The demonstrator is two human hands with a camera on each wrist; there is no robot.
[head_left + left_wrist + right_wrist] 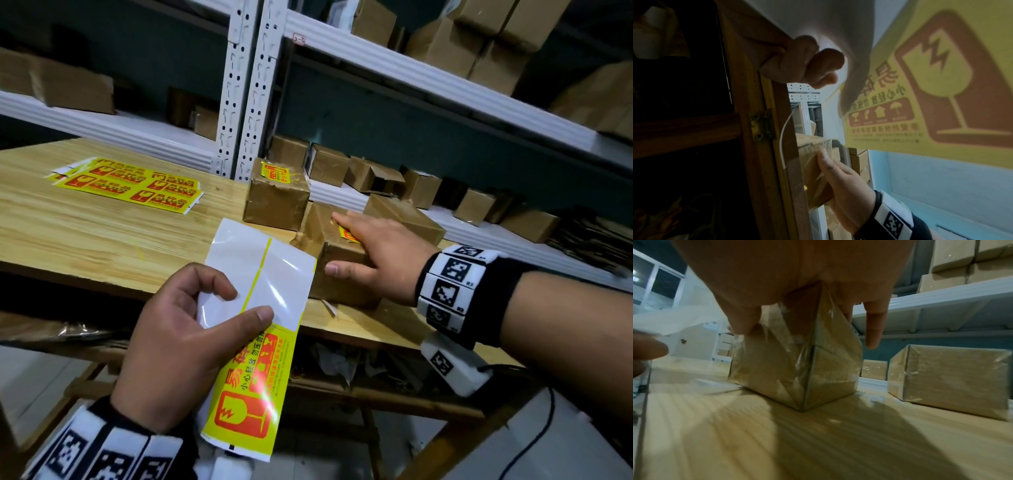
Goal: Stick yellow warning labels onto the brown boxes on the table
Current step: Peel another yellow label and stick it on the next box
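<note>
Tabletop box's (337, 255) label (349, 235) mostly under right hand (376, 253)

boxes on table (276, 202): 3 | label sheets (253, 329): perhaps 3 | hands (178, 346): 2

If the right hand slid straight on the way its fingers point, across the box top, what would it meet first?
Probably the brown taped box with a yellow label on top, just beyond the fingertips of the right hand, which lies flat on the nearer brown box. Depth is unclear, so it might pass beside it.
</note>
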